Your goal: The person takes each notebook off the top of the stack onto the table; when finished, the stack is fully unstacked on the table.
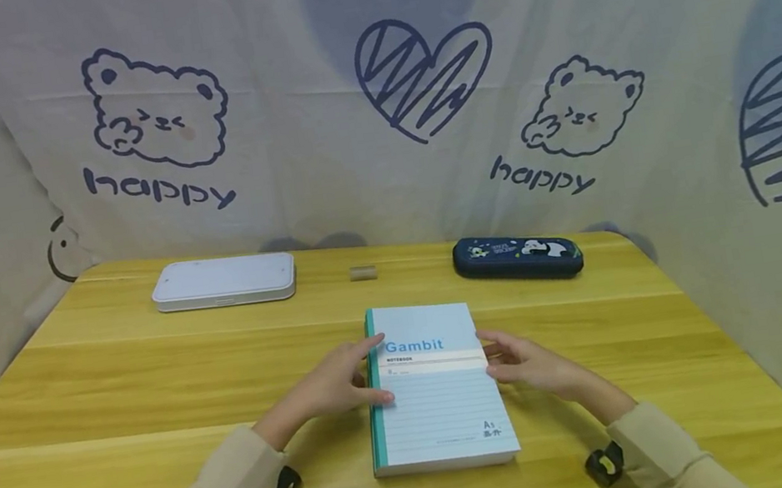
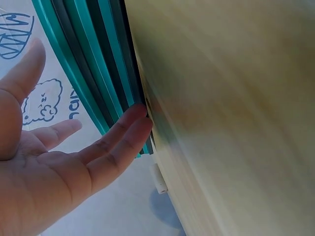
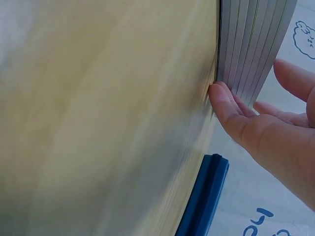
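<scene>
A stack of several notebooks (image 1: pixel 438 410) lies on the wooden table, the top one pale blue and white with "Gambit" printed on it. Green and black spines (image 2: pixel 93 59) face my left hand (image 1: pixel 336 383). In the left wrist view two of its fingertips touch the spines low down by the table, while the thumb stands apart. On the opposite side, my right hand (image 1: pixel 531 366) has its fingertips at the page edges (image 3: pixel 248 44), near the bottom of the stack. Its fingers are gently bent, not wrapped round the notebooks.
Behind the stack lie a white flat case (image 1: pixel 225 281), a small tan cylinder (image 1: pixel 363 273) and a dark blue pencil case (image 1: pixel 518 257) with a panda on it. A printed cloth (image 1: pixel 297 123) hangs along the back and sides of the table (image 1: pixel 116 386).
</scene>
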A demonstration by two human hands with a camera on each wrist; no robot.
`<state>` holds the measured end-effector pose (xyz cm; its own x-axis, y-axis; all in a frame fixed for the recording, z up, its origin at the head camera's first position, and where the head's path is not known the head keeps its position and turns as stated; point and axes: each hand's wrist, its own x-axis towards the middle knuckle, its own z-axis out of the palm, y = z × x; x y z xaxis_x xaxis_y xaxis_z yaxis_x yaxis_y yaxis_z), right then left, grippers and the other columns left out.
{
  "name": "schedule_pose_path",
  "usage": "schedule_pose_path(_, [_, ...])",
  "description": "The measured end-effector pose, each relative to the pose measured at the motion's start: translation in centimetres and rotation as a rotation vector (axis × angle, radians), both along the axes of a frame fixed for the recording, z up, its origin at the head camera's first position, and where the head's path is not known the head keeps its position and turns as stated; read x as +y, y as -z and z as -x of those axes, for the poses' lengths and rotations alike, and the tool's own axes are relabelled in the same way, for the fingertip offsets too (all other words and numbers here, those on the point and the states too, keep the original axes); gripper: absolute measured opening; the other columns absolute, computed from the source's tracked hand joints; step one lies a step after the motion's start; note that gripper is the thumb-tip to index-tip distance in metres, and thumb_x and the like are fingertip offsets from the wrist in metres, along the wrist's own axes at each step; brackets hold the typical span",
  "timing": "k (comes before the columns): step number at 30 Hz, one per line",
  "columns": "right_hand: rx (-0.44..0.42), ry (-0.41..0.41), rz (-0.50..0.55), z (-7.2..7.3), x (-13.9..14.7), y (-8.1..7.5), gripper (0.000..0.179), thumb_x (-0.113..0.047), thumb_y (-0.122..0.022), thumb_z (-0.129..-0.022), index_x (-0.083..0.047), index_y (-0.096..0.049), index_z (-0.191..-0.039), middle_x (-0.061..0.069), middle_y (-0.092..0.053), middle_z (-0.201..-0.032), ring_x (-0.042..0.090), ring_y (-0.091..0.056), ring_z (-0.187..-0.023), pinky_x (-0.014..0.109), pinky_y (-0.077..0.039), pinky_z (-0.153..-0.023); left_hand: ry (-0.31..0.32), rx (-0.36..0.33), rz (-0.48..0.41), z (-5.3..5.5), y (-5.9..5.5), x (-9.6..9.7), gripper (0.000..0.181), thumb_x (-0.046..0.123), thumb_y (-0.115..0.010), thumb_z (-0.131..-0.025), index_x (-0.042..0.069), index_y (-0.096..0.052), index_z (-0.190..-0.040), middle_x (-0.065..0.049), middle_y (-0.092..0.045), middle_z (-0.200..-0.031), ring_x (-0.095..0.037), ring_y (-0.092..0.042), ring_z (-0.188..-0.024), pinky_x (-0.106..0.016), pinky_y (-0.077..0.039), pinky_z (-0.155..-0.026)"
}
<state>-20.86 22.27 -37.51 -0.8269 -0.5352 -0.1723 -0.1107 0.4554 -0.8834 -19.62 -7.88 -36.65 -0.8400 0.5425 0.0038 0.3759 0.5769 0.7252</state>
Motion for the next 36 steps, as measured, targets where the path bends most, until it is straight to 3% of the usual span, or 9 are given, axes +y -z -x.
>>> schedule_pose_path(8, [0.002, -0.009, 0.004, -0.09, -0.02, -0.11, 0.058, -0.009, -0.047, -0.093, 0.008, -0.015, -0.138, 0.031, -0.033, -0.130, 0.041, -0.035, -0.118, 0.040, -0.038, -0.091, 0.008, -0.002, 0.034, 0.01, 0.07, 0.06, 0.081, 0.022, -0.073, -0.073, -0.002, -0.029, -0.137, -0.025, -0.042, -0.121, -0.025, -0.055, -0.086, -0.036, -0.046, -0.075])
schedule_pose_path(19, [-0.010, -0.020, 0.010, 0.12, 0.07, 0.08, 0.060, -0.012, -0.049, -0.092, 0.007, -0.016, -0.138, 0.031, -0.033, -0.131, 0.040, -0.035, -0.118, 0.041, -0.038, -0.091, -0.038, -0.061, 0.033, -0.26, -0.35, 0.47, 0.080, 0.015, -0.075, -0.072, -0.003, -0.031, -0.136, -0.022, -0.043, -0.125, -0.022, -0.057, -0.085, -0.034, -0.046, -0.077])
schedule_pose_path(27, [-0.008, -0.027, -0.002, 0.29, 0.03, 0.04, 0.062, -0.013, -0.054, -0.090, 0.007, -0.018, -0.137, 0.030, -0.036, -0.129, 0.040, -0.038, -0.116, 0.046, -0.034, -0.093, -0.090, -0.074, -0.010, -0.27, -0.57, 0.26, 0.077, 0.005, -0.075, -0.070, -0.002, -0.034, -0.134, -0.022, -0.045, -0.125, -0.029, -0.054, -0.100, -0.041, -0.041, -0.088])
schedule_pose_path(32, [0.007, -0.042, -0.013, 0.28, 0.07, 0.06, 0.065, -0.012, -0.056, -0.088, 0.008, -0.018, -0.137, 0.029, -0.036, -0.128, 0.040, -0.039, -0.115, 0.048, -0.033, -0.094, -0.140, -0.119, -0.044, -0.22, -0.65, 0.25, 0.077, -0.002, -0.074, -0.068, -0.001, -0.036, -0.134, -0.021, -0.049, -0.119, -0.022, -0.058, -0.087, -0.034, -0.047, -0.077])
schedule_pose_path(36, [0.011, -0.042, -0.018, 0.26, 0.03, -0.07, 0.067, -0.011, -0.058, -0.087, 0.008, -0.018, -0.137, 0.030, -0.036, -0.128, 0.040, -0.041, -0.112, 0.047, -0.034, -0.093, -0.139, -0.182, -0.147, -0.19, -0.40, -0.18, 0.071, -0.008, -0.071, -0.068, -0.001, -0.039, -0.132, -0.020, -0.050, -0.113, -0.018, -0.056, -0.077, -0.030, -0.048, -0.067])
